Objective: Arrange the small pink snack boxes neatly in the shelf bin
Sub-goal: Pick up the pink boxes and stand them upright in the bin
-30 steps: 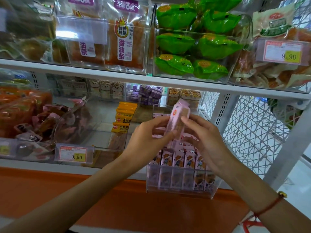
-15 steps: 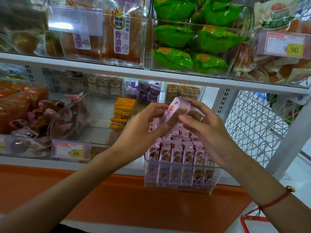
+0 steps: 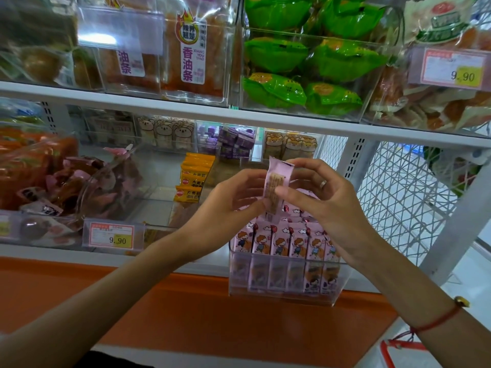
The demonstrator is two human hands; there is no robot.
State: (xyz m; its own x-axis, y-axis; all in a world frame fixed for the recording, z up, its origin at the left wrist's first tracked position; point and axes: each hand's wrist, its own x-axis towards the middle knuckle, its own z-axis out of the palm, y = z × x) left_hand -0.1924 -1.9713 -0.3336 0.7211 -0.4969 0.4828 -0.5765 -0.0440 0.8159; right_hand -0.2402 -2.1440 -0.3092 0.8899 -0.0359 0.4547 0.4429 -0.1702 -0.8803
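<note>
One pink snack box (image 3: 276, 188) is held upright above the clear shelf bin (image 3: 283, 285), pinched at 9 o'clock by the left hand (image 3: 233, 208) and at 3 o'clock by the right hand (image 3: 326, 205). More pink boxes (image 3: 287, 241) are stood in rows inside the bin.

Price tag (image 3: 111, 236) on lower shelf bin: "9.90". Upper right price tag (image 3: 450, 69): "9.90". Orange snack pack label (image 3: 193, 53): "香油条", "XIANG YOU TIAO".

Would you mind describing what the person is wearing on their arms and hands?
Both forearms are bare, with no sleeves in view. The right hand has a plain silver-coloured ring on one finger, and the right wrist wears a thin red cord bracelet with a small gold bead. The left hand wears nothing.
</note>
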